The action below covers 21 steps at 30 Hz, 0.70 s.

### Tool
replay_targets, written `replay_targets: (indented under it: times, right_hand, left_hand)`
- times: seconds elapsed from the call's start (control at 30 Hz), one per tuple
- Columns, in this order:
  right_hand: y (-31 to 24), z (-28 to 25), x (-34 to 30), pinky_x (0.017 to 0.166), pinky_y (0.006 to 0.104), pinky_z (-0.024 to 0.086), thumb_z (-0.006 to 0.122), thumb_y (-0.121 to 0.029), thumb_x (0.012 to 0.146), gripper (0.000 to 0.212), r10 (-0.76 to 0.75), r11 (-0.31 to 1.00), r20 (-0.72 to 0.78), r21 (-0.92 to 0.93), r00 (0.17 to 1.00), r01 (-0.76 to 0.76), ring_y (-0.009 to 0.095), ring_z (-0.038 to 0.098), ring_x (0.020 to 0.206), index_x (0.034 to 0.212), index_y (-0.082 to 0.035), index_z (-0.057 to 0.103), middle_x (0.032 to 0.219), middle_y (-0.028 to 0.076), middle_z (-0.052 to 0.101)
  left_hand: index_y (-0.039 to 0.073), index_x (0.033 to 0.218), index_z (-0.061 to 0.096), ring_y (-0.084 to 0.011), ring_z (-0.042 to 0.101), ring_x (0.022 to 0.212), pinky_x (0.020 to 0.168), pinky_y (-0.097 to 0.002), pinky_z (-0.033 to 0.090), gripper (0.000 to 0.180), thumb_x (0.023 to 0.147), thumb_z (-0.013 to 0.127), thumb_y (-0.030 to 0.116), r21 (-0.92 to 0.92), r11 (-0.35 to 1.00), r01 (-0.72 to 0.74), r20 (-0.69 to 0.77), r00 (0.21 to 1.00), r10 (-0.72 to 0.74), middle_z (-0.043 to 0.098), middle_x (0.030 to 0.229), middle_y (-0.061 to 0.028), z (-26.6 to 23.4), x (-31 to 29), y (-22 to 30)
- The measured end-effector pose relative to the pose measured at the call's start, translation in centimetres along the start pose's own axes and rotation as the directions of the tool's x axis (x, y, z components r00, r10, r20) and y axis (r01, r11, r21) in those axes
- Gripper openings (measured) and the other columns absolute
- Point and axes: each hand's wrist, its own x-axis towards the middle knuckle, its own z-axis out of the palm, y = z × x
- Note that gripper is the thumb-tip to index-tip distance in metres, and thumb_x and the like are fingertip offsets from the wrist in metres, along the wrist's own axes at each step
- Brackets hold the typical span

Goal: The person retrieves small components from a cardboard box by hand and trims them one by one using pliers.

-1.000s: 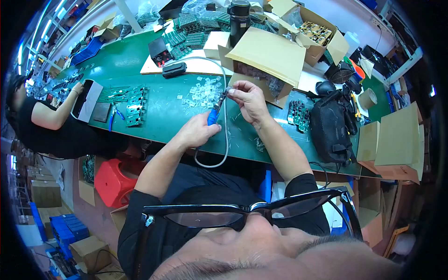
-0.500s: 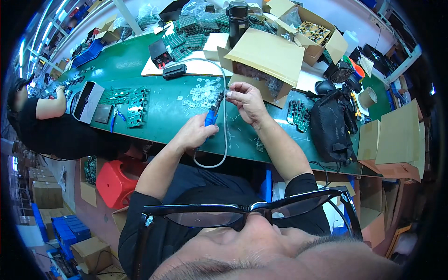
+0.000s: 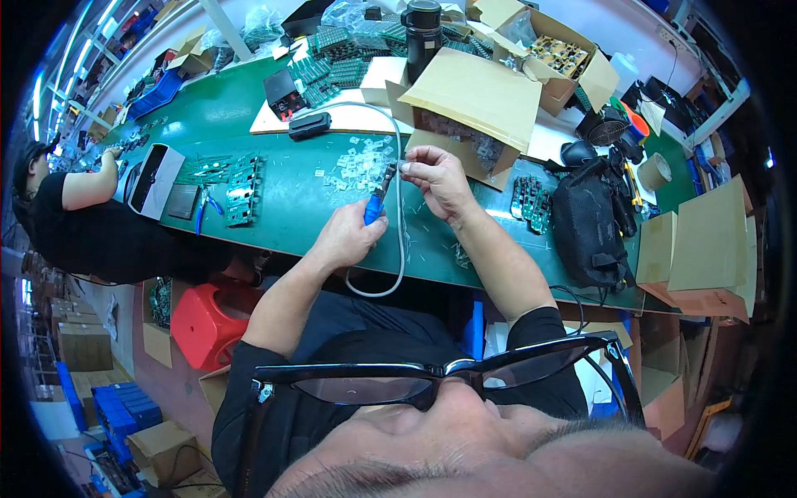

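Note:
My left hand (image 3: 347,236) is closed around a blue-handled nipper (image 3: 375,204). Its dark metal head points up and away, toward the fingertips of my right hand (image 3: 442,183). Thumb and forefinger of that hand pinch a small pale plastic piece (image 3: 403,167) right beside the nipper's head. A grey hose (image 3: 402,241) drops between the two hands and bends back beneath my left hand, where the grip hides its end. Just beyond the nipper, a loose pile of small translucent plastic pieces (image 3: 362,166) is spread on the green bench (image 3: 307,217).
An open carton (image 3: 473,91) stands behind my right hand. Circuit boards (image 3: 531,205) and a black bag (image 3: 585,224) lie to the right. Leftward are more boards (image 3: 244,191), blue pliers (image 3: 207,207) and a co-worker in black (image 3: 91,216). A black flask (image 3: 422,41) stands at the back.
My left hand and the nipper have shifted very slightly. My right hand keeps its pinch in almost the same place.

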Motion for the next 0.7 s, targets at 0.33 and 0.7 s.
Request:
replay_targets:
  times: [0.33, 0.7]
  right_hand:
    - [0.1, 0.1, 0.1, 0.082, 0.0283, 0.058, 0.079, 0.004, 0.088, 0.020, 0.015, 0.995, -0.070, -0.098, 0.997, -0.022, 0.015, 0.070, 0.087, 0.105, -0.003, 0.071, 0.097, 0.005, 0.072]
    - [2.0, -0.6, 2.1, 0.095, 0.0293, 0.055, 0.071, 0.004, 0.094, 0.031, -0.135, 0.921, -0.004, -0.370, 0.991, 0.124, 0.017, 0.069, 0.113, 0.125, 0.004, 0.069, 0.122, 0.013, 0.073]
  left_hand:
    - [-0.007, 0.146, 0.051, -0.0338, 0.072, 0.105, 0.101, -0.0486, 0.056, 0.060, 0.094, 0.060, 0.021, -0.946, 0.251, 0.206, 0.253, 0.953, 0.168, 0.071, 0.116, -0.0181, 0.1, 2.5, -7.7]
    - [-0.008, 0.151, 0.045, -0.0343, 0.066, 0.115, 0.112, -0.0534, 0.046, 0.069, 0.092, 0.060, 0.025, -0.945, 0.042, 0.325, 0.317, 0.874, 0.368, 0.068, 0.126, -0.0193, 0.9, 4.2, -10.5]
